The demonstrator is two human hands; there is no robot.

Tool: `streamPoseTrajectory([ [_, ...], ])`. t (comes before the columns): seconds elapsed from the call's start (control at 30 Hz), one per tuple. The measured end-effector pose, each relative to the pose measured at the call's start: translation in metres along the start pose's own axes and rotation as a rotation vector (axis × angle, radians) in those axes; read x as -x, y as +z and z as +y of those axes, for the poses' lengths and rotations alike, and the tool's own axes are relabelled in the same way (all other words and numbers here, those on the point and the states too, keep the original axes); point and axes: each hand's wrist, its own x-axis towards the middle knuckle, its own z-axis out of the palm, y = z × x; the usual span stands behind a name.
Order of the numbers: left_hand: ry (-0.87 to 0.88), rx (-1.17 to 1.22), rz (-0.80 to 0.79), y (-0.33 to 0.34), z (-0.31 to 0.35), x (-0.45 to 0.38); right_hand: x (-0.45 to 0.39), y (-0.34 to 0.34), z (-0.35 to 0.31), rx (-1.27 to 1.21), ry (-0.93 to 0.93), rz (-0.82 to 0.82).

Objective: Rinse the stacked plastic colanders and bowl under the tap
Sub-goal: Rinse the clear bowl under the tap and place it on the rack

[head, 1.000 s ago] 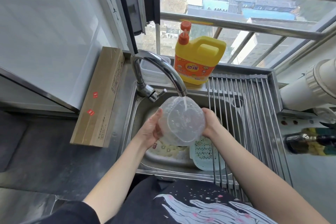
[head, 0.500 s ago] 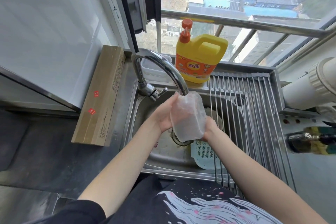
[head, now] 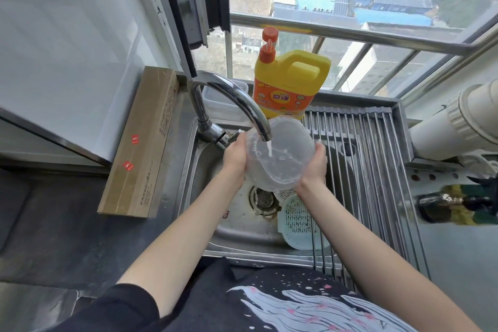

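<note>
Clear plastic bowl [head: 280,155] sits gripped between the left hand [head: 235,156] and right hand [head: 314,167], fingers curled round its sides, its mouth tilted up under the tap [head: 229,100] stream. Below, a pale green colander [head: 297,219] lies in the steel sink [head: 204,170].

Clear bowl [head: 280,159] tilted under tap stream; mint colander [head: 296,219] in sink

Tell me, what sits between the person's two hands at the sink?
In the head view, a clear plastic bowl sits between the left hand and right hand, which grip its sides while water from the curved steel tap runs into it.
</note>
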Motion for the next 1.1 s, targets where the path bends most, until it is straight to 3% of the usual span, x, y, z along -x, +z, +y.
streamPoseTrajectory([
  [0.13, -0.260, -0.040, -0.280, -0.031, -0.015, 0.008, -0.006, 0.003, -0.014, 0.152, -0.114, -0.146],
  [0.27, -0.528, -0.020, -0.507, -0.069, -0.031, 0.007, 0.005, 0.009, -0.023, 0.719, -0.443, -0.291],
  [0.37, -0.568, 0.033, -0.567, -0.077, -0.027, 0.005, 0.023, 0.016, -0.020, 0.898, -0.607, -0.471],
  [0.5, -0.574, -0.147, -0.534, -0.076, -0.009, 0.011, 0.035, 0.027, -0.020, 0.986, -0.651, -0.611],
  [0.6, -0.443, -0.249, -0.446, -0.074, -0.008, 0.014, 0.037, 0.031, -0.026, 1.164, -0.659, -0.651],
  [0.7, -0.143, -0.272, -0.310, -0.069, -0.018, 0.017, 0.033, 0.031, -0.026, 1.537, -0.639, -0.659],
  [0.77, 0.015, -0.292, -0.292, -0.068, -0.029, 0.019, 0.030, 0.026, -0.019, 1.652, -0.623, -0.667],
  [0.87, 0.073, -0.251, -0.261, -0.068, -0.046, 0.020, 0.030, 0.015, -0.001, 1.689, -0.601, -0.639],
  [0.97, 0.152, -0.181, -0.231, -0.056, -0.054, 0.027, 0.039, 0.006, 0.028, 1.958, -0.459, -0.599],
  [1.03, 0.162, -0.143, -0.227, -0.050, -0.058, 0.029, 0.044, 0.003, 0.038, 2.016, -0.442, -0.721],
  [1.1, 0.111, -0.102, -0.234, -0.049, -0.060, 0.030, 0.044, 0.001, 0.034, 2.078, -0.590, -0.966],
])
